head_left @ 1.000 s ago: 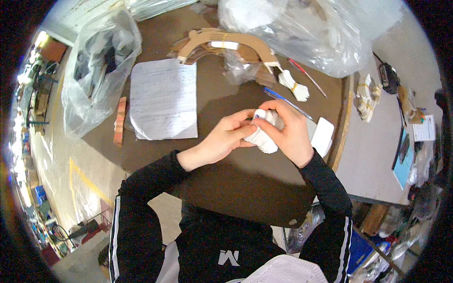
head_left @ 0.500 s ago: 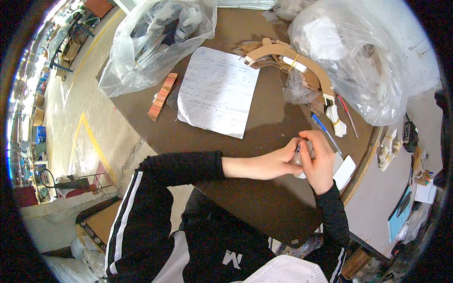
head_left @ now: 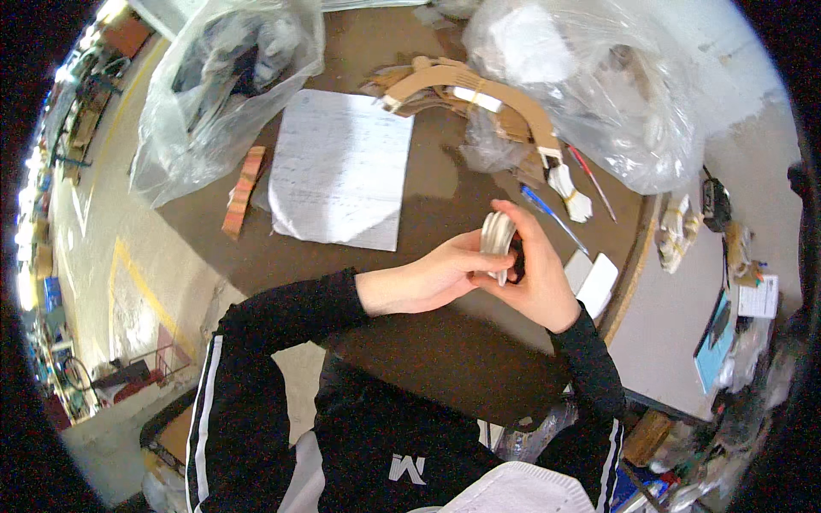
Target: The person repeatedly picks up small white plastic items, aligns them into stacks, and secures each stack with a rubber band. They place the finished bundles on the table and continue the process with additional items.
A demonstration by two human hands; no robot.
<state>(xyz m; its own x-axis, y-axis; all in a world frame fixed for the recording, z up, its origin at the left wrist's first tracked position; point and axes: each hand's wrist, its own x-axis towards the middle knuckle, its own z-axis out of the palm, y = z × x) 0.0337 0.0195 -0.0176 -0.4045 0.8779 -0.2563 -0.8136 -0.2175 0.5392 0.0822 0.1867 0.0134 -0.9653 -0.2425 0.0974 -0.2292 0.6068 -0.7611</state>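
Above the brown table, my two hands meet around a small stack of white, flat tag-like pieces [head_left: 496, 238] standing on edge. My left hand [head_left: 432, 275] comes from the left, its thumb and fingers closed on the stack's near side. Curled about the far edge and lower end, my right hand [head_left: 540, 278] grips it too. Something dark shows between the stack and my right palm, too small to make out. Beyond my hands lies a blue pen [head_left: 552, 215]; a white rectangular card [head_left: 601, 278] rests just right of my right wrist.
A handwritten paper sheet [head_left: 338, 171] and a banded orange strip bundle [head_left: 245, 192] lie left. Brown curved cardboard pieces [head_left: 522, 103], white tags [head_left: 568, 195] and a red pen [head_left: 592, 182] lie farther off. Clear plastic bags [head_left: 224, 103] stand at the back corners.
The white stack has turned up into plain view between my hands, where it was mostly covered before. The view has shifted, so the table things appear farther left.
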